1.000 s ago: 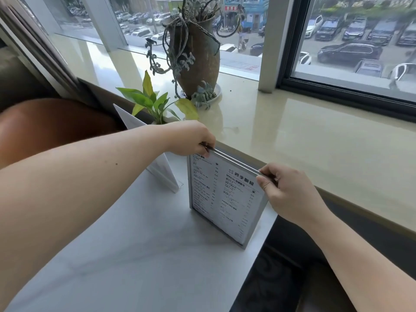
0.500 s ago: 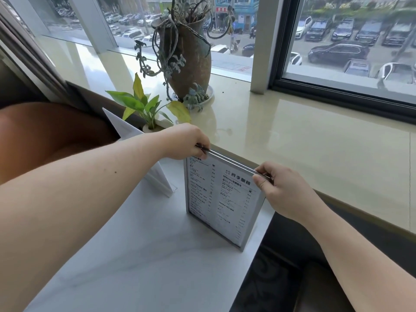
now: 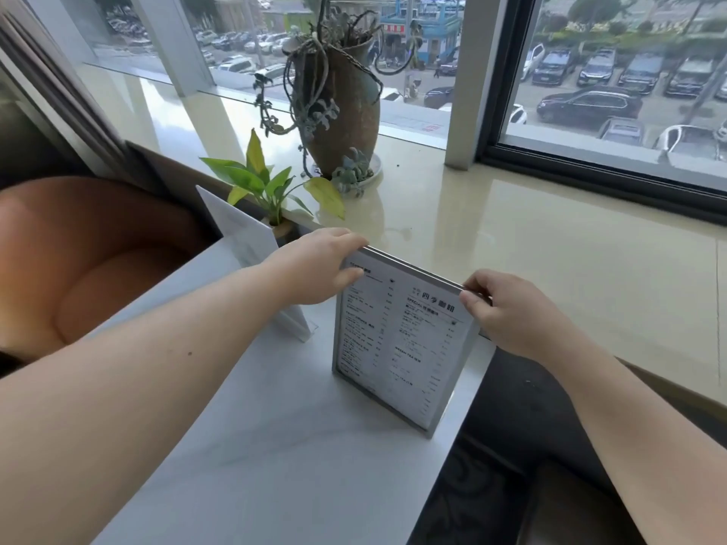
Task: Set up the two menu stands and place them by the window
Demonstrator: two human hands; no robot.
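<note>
Both hands pinch the framed menu stand [image 3: 401, 340] by its top corners, left hand [image 3: 318, 265], right hand [image 3: 507, 312]; it stands at the table's [image 3: 275, 446] far right edge, bare tabletop nearer.

Left hand [image 3: 314, 265], right hand [image 3: 507, 308] pinched closed

A menu stand [image 3: 401, 340] stands upright on the tabletop [image 3: 275, 446], near its far right corner. The left hand [image 3: 318, 265] holds its top left corner, the right hand [image 3: 507, 308] its top right. A second stand [image 3: 244, 234] sits behind and to the left. Beyond it is a small plant [image 3: 267, 182]; farther back, on the sill [image 3: 531, 249], a vase [image 3: 342, 112] before the window [image 3: 629, 72].
</note>
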